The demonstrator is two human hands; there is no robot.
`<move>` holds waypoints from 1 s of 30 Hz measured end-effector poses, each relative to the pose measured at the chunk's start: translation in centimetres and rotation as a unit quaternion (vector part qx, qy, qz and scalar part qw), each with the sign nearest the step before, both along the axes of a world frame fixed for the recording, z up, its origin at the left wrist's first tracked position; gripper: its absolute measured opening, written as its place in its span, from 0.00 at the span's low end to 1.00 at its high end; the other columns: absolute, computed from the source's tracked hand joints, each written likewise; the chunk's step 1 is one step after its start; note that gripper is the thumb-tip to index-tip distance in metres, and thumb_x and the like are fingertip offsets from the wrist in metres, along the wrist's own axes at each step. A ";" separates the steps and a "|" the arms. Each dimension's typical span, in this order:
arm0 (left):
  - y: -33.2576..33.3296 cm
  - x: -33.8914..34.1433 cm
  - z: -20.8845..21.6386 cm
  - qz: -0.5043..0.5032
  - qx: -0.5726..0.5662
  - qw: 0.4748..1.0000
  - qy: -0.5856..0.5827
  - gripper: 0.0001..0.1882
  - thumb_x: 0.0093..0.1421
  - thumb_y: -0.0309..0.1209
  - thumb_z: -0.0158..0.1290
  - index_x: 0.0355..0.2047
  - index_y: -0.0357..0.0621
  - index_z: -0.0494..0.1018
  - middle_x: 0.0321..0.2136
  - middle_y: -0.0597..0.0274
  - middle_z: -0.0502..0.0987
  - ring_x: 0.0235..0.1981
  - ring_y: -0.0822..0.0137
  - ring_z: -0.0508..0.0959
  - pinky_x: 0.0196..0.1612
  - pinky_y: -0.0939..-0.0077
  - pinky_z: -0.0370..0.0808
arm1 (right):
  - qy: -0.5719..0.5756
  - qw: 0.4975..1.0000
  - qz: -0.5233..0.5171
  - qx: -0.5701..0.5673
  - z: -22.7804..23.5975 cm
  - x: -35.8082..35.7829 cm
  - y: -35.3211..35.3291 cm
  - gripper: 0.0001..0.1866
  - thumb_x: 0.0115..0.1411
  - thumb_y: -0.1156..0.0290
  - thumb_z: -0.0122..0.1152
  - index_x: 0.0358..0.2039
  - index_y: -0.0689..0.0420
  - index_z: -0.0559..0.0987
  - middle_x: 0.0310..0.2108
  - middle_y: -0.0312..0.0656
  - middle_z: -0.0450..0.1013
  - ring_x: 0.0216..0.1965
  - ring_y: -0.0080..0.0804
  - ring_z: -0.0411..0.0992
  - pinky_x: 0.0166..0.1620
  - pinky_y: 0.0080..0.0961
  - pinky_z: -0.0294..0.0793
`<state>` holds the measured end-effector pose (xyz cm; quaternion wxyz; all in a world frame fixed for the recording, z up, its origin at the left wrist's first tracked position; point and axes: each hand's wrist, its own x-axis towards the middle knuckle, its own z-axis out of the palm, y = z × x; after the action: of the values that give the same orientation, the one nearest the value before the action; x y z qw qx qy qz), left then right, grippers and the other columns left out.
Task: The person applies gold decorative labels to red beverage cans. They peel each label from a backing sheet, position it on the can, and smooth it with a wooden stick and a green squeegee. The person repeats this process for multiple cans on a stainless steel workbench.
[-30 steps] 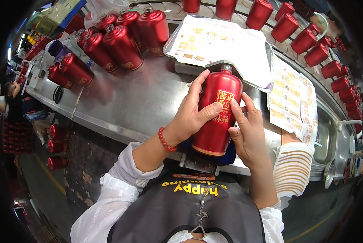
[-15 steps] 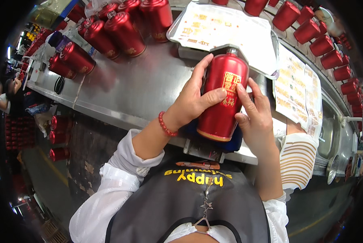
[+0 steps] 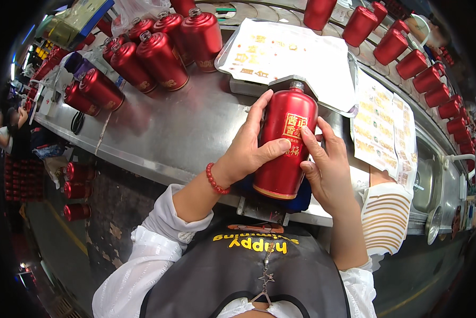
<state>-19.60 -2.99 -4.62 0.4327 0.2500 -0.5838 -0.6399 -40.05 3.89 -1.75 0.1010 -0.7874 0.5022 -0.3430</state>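
Observation:
A red bottle point(image 3: 281, 172) with a bare neck and a gold band at its base leans back in front of me, over a dark blue support point(image 3: 302, 197). My left hand point(image 3: 250, 146) is wrapped round its left side, with the thumb lying across the front beside the lower gold lettering. Against the right side is my right hand point(image 3: 329, 167). Its index fingertip presses the edge of the square gold label point(image 3: 295, 125), and its thumb touches the bottle lower down. The fingers of both hands hide parts of the bottle's sides.
White sheets with gold labels point(image 3: 296, 47) lie on a tray beyond the bottle, and more label sheets point(image 3: 377, 124) to the right. Several red bottles point(image 3: 163, 61) stand at the far left; others line a conveyor point(image 3: 373, 58). A sink point(image 3: 426, 185) is at the right.
The view has shifted slightly, so the bottle and hands appear a little lower and further left. Both hands keep their places on the bottle, with the right index finger still at the label.

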 end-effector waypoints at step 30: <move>0.4 -0.2 -0.7 0.100 -0.154 0.979 -0.093 0.54 0.61 0.56 0.58 0.71 0.33 0.43 0.64 0.40 0.62 0.69 0.51 0.56 0.71 0.58 0.48 | 0.131 0.959 0.101 -0.231 4.3 -0.5 -3.4 0.09 0.47 0.70 0.68 0.28 0.51 0.76 0.24 0.33 0.66 0.27 0.31 0.66 0.37 0.32 0.64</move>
<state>-19.79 -2.64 -5.29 0.4717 0.2961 -0.6848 -0.4700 -40.56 0.48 2.52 -0.1163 -0.8736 0.3362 -0.3320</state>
